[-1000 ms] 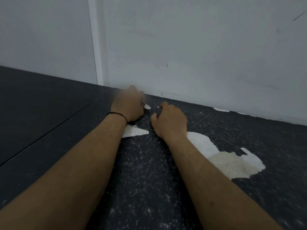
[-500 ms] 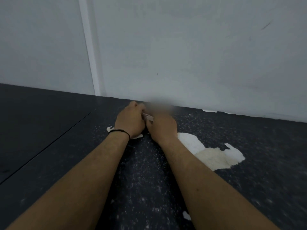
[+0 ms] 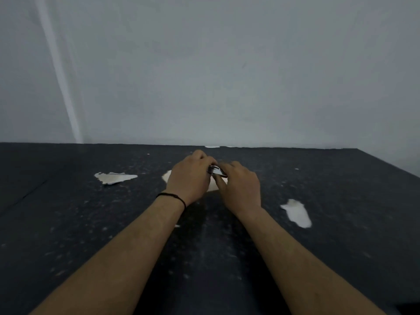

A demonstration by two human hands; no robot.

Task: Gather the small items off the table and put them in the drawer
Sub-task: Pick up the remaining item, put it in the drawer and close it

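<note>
Between both hands [image 3: 213, 178], small metallic item [image 3: 217, 171] lies slanting down-right.

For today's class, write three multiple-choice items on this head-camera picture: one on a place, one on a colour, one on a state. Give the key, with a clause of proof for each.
1. Where is the small shiny item?
A. between both hands, above the table
B. alone at the table's right edge
C. on the wall

2. What colour is the table?
A. white
B. dark, near black
C. red

3. How is the left hand?
A. flat and open on the table
B. out of view
C. fingers closed around the item

Key: 1 A, it shows between the left hand and the right hand; 2 B, the top is dark with pale patches; 3 C, its fingers curl over the item.
</note>
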